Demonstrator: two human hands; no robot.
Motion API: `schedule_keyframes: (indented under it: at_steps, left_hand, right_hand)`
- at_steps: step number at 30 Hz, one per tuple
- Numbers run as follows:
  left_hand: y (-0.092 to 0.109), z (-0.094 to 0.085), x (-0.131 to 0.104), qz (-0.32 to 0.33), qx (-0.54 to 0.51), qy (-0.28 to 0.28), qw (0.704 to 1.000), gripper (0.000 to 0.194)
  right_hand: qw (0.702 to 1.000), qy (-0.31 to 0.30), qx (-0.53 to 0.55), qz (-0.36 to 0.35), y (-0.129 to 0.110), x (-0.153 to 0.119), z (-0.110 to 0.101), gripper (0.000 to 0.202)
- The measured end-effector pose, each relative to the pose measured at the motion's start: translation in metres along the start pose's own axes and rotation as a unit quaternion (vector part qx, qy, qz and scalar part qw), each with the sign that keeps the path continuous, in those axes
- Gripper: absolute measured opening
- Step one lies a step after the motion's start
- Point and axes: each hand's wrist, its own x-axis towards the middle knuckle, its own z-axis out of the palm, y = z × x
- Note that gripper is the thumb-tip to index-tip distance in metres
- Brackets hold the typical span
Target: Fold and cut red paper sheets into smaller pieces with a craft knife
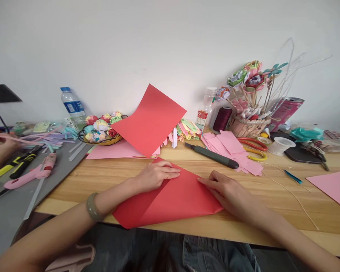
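A red paper sheet (172,200) lies at the table's front edge, its near part curled over in a loose fold. My left hand (155,176) rests on its upper left part, fingers stretched out to the right and lying flat. At the sheet's right side, my right hand (222,189) has its thumb and index finger pressed together on the paper's edge, with the other fingers curled under. Behind them a second red sheet (151,119) leans up over a pink sheet (113,150) and a basket of paper flowers (100,130).
Beyond my hands lie a dark green cutter (215,155), pink paper pieces (232,151), pliers (253,147) and a white spool (282,145). At left are a pink glue gun (31,177) and another person's hand (2,149). A flower pot (249,124) stands back right.
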Motion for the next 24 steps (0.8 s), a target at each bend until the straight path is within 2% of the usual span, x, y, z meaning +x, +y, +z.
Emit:
schedule_keyframes:
  at_steps: [9, 19, 24]
  left_hand:
    - [-0.0019, 0.0016, -0.0012, 0.026, -0.018, 0.035, 0.999, 0.043]
    - [-0.0029, 0.0020, -0.0014, -0.013, -0.007, 0.012, 1.000, 0.044]
    - [-0.0019, -0.0042, 0.0034, -0.029, -0.026, -0.004, 0.999, 0.043]
  right_hand:
    - [0.999, -0.035, -0.001, 0.013, -0.0007, 0.0018, -0.0047, 0.040]
    - [1.000, -0.023, 0.013, 0.006, 0.0013, 0.0030, -0.0022, 0.040]
    - [1.000, -0.019, 0.019, 0.000, 0.0029, 0.0019, -0.0023, 0.039]
